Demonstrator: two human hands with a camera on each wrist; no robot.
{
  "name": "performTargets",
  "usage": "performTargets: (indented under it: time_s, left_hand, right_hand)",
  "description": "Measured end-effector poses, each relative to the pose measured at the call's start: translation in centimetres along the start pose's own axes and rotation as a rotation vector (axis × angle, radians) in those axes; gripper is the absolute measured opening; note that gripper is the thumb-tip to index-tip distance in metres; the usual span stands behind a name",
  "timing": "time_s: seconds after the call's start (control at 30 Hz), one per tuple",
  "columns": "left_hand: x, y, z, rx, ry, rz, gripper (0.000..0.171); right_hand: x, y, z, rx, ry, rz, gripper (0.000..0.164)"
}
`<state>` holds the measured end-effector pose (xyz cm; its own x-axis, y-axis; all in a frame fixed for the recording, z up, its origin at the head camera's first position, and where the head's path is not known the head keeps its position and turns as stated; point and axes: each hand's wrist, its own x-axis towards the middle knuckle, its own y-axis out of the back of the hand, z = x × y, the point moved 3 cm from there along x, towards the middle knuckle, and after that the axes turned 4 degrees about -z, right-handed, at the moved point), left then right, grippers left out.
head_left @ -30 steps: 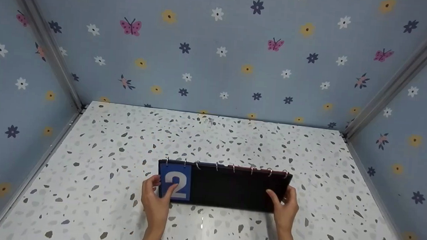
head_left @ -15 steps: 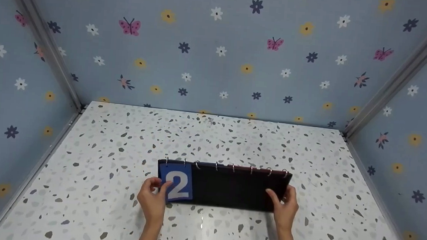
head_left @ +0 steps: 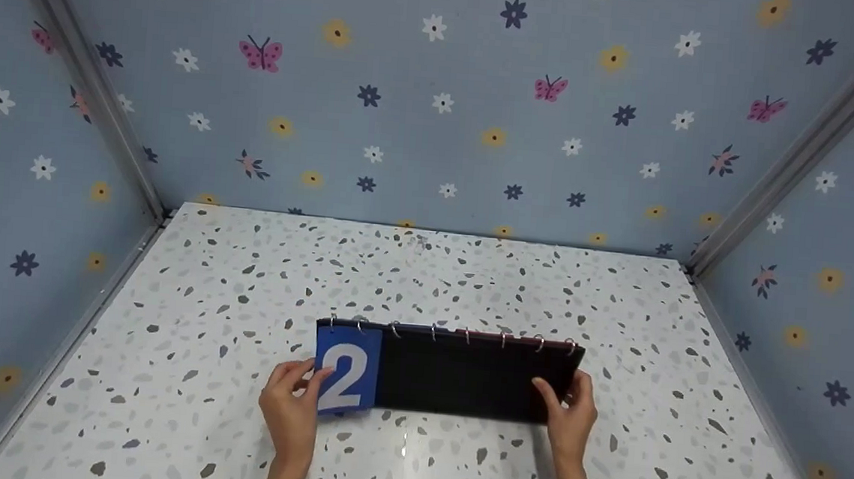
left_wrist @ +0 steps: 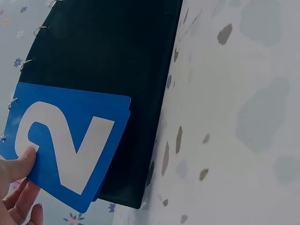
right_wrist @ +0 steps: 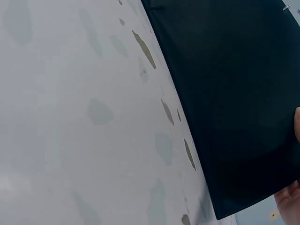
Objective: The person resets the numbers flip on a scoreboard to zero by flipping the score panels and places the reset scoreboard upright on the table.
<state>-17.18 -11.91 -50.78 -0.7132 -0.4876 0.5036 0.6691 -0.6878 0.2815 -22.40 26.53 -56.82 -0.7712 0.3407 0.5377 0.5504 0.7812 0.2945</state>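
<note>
A black flip scoreboard (head_left: 455, 377) stands propped up on the table in the head view, metal rings along its top edge. From its left rings hangs a blue number card (head_left: 370, 371) with a white 2. My left hand (head_left: 289, 403) pinches the card's left edge, thumb in front and fingers behind. In the left wrist view the blue card (left_wrist: 101, 159) stands off the black face, with another blue edge just behind it. My right hand (head_left: 571, 415) grips the board's right end, thumb on the front; in the right wrist view only bits of that hand (right_wrist: 289, 204) show.
The white speckled table (head_left: 424, 284) spreads around the board. Blue flowered panels (head_left: 439, 67) rise at the back and on both sides, with metal posts (head_left: 786, 159) in the corners.
My left hand has shifted left and slightly down, going from the board's left end to the card's edge. The card has swung outward, its lower edge now below the board's. The right hand keeps still.
</note>
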Motion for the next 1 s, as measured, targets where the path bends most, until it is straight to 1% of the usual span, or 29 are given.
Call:
performTargets:
  time_s: [0.1,0.23,0.3,0.43,0.53,0.6,0.73,0.83,0.87,0.93,1.0]
  left_hand:
    - [-0.1,0.4,0.4,0.031,-0.007,-0.006,0.029]
    - [-0.1,0.8,0.9,0.068,0.04,-0.048,0.041]
    - [-0.1,1.0,1.2,0.074,0.068,-0.09,0.042]
    - [0.3,1.5,1.8,0.032,0.119,-0.209,0.032]
    - [0.7,1.9,2.1,-0.027,0.169,-0.303,0.024]
    - [1.0,2.2,2.2,-0.083,0.2,-0.35,0.02]
    - [1.6,2.8,2.4,-0.249,0.205,-0.409,0.019]
    - [1.9,3.1,2.7,-0.353,0.185,-0.439,0.022]
    - [2.0,3.2,2.8,-0.374,0.18,-0.444,0.023]
    - [2.1,3.3,3.0,-0.395,0.166,-0.438,0.024]
    - [2.3,3.3,3.1,-0.399,0.157,-0.412,0.023]
  right_hand:
    - [0.0,-0.1,0.5,0.01,0.018,0.014,0.038]
    - [0.0,-0.1,0.9,0.023,0.007,0.021,0.038]
    - [0.0,-0.1,0.9,0.023,0.007,0.023,0.038]
    - [0.0,-0.2,1.0,0.019,0.009,0.023,0.038]
    - [-0.1,-0.2,1.1,0.017,0.012,0.022,0.038]
    - [-0.1,-0.2,1.2,0.015,0.011,0.022,0.038]
    - [0.0,-0.2,1.1,0.005,0.009,0.023,0.038]
    - [0.0,-0.2,0.9,0.0,0.008,0.02,0.038]
    - [0.0,-0.2,0.9,0.005,0.012,0.017,0.038]
    - [0.0,-0.2,0.7,0.015,0.016,0.013,0.039]
    - [0.0,-0.1,0.6,0.021,0.024,0.01,0.04]
